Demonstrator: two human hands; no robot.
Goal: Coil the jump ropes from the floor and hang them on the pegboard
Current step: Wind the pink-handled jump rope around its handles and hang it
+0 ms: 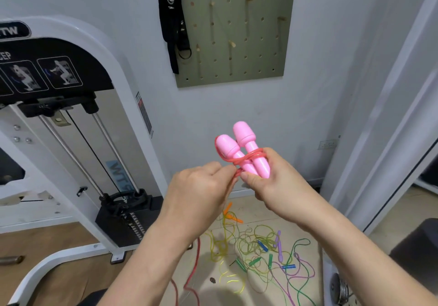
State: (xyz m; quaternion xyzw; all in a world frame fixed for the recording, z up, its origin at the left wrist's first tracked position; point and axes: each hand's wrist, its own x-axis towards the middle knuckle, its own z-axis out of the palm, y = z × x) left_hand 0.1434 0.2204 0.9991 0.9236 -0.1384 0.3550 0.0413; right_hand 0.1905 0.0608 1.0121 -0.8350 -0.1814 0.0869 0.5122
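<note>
Right hand [272,182]: gripped two pink handles [246,149] side by side, red cord [248,157] looped around them.
Left hand [199,192]: pinched the red cord just beside the handles.
Floor [248,213]: tangled ropes [260,253] lay near the wall.
Pegboard [237,28]: on the far wall, black strap [174,23] hanging at its left.

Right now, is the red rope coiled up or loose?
Partly coiled: red cord wraps the pink handles in the right hand, left hand pinches it, the rest trails down to the floor.
</note>
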